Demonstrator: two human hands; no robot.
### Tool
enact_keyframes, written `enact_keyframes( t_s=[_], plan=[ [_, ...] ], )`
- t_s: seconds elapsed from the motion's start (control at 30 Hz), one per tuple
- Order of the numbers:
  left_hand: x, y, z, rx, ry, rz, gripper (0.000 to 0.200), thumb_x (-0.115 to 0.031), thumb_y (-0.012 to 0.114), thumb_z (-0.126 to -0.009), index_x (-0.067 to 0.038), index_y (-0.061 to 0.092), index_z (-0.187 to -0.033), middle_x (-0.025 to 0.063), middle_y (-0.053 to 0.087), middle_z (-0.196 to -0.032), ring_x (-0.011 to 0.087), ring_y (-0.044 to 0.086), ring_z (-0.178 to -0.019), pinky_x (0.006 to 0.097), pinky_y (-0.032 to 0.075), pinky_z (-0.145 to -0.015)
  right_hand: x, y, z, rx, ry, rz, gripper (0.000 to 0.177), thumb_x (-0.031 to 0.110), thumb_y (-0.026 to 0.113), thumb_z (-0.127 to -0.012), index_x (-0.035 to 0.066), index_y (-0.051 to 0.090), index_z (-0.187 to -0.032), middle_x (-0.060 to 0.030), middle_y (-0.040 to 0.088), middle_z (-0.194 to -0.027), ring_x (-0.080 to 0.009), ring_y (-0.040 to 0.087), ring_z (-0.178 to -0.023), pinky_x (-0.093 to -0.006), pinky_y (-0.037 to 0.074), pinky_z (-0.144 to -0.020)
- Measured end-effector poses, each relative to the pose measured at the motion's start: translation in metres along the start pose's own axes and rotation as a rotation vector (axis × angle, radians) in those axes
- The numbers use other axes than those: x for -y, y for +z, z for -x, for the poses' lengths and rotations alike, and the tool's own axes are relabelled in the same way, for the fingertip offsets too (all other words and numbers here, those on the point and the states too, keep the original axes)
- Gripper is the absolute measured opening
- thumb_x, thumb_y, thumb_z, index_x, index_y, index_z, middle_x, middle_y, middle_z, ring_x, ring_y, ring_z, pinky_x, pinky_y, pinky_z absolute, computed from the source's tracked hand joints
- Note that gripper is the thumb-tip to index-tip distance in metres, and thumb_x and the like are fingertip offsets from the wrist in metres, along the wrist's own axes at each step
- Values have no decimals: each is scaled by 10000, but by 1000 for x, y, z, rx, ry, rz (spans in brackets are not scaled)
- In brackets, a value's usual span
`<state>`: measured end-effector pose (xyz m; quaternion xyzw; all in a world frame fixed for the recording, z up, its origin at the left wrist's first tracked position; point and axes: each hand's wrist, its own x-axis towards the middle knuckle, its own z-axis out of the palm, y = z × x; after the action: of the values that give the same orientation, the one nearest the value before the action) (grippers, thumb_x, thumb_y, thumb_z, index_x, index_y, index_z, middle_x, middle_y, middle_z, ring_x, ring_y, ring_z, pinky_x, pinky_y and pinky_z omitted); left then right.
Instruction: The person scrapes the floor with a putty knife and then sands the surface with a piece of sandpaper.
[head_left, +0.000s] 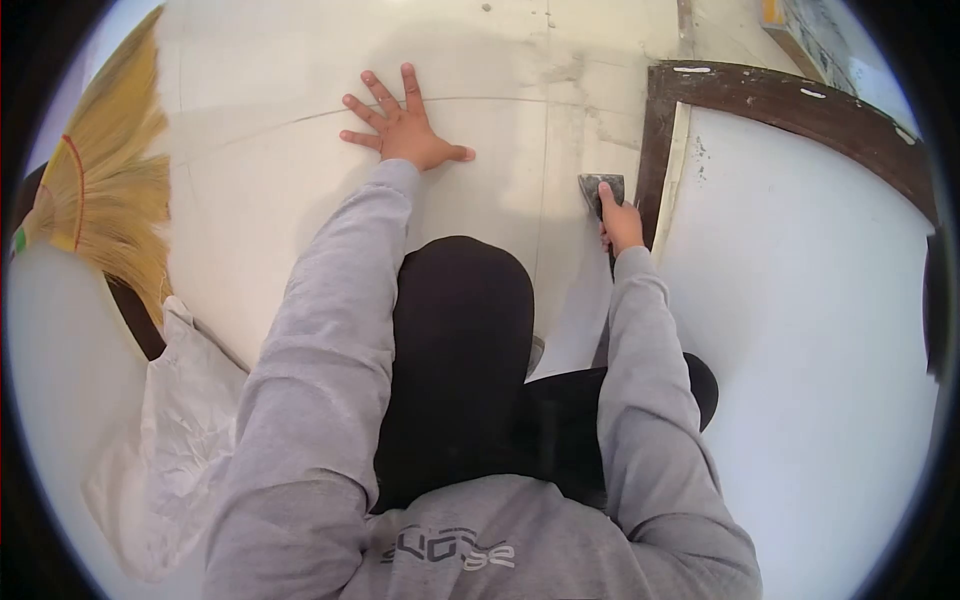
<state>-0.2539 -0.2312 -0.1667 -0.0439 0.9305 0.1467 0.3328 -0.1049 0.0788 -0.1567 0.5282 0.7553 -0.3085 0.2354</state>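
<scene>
My left hand [408, 135] lies with its fingers spread on the pale tiled floor [350, 210], close to a thin joint line. In my right hand [621, 222] is a scraper [603, 188], gripped by its dark handle with my thumb along the top. The scraper's wide dark blade points away from me and sits over the tiles, just left of the brown wooden frame [655, 150]. Grey smudges [565, 72] mark the tiles ahead of the blade.
A straw broom [115, 150] leans at the far left, above a crumpled white cloth or bag [190, 420]. On the right, the brown frame borders a white panel [800, 300]. A box-like object [815, 45] stands at the top right. My knees in black trousers [460, 340] are below my hands.
</scene>
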Motion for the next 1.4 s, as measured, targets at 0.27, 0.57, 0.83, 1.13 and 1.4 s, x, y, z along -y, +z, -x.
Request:
enact_keyframes(
  t_s=[0.27, 0.57, 0.83, 1.13, 1.4],
  plan=[
    [2, -1, -2, -25, 13, 1, 1584, -631, 922, -502, -277, -158, -1605, 271, -290, -1606, 601, -309, -1402, 845, -58, -1022, 102, -9, -62, 113, -190, 76, 672, 640, 622, -887, -9, 578, -718, -94, 567, -576, -226, 540, -432, -390, 416, -392],
    [1, -1, -4, -6, -4, -5, 1618, -655, 919, -495, -282, -220, -1582, 285, -334, -1580, 612, -331, -1383, 868, -20, -995, -8, -4, -25, -30, 177, -248, 681, 630, 635, -901, -40, 604, -782, -74, 508, -562, -199, 459, -404, -393, 384, -378],
    [4, 2, -4, -7, 14, -9, 1609, -651, 917, -509, -279, -223, -1582, 285, -338, -1579, 608, -340, -1379, 864, -24, -1000, 119, 5, -69, 44, -124, -146, 683, 656, 607, -893, 16, 578, -658, -88, 538, -556, -218, 479, -398, -399, 393, -382],
    [3, -1, -4, 9, 5, -22, 1611, -658, 914, -503, -269, -216, -1584, 291, -333, -1578, 612, -331, -1382, 870, -18, -993, 13, 11, -45, -77, 106, -241, 703, 686, 566, -915, 36, 546, -649, -68, 497, -529, -208, 454, -400, -400, 371, -377],
    [3, 0, -7, -35, 23, -11, 1609, -668, 909, -503, -251, -202, -1590, 301, -329, -1576, 614, -337, -1378, 867, -29, -989, 56, 5, -49, 17, 53, -359, 686, 627, 548, -956, -56, 566, -883, -92, 535, -584, -194, 466, -403, -390, 384, -362]
  ],
)
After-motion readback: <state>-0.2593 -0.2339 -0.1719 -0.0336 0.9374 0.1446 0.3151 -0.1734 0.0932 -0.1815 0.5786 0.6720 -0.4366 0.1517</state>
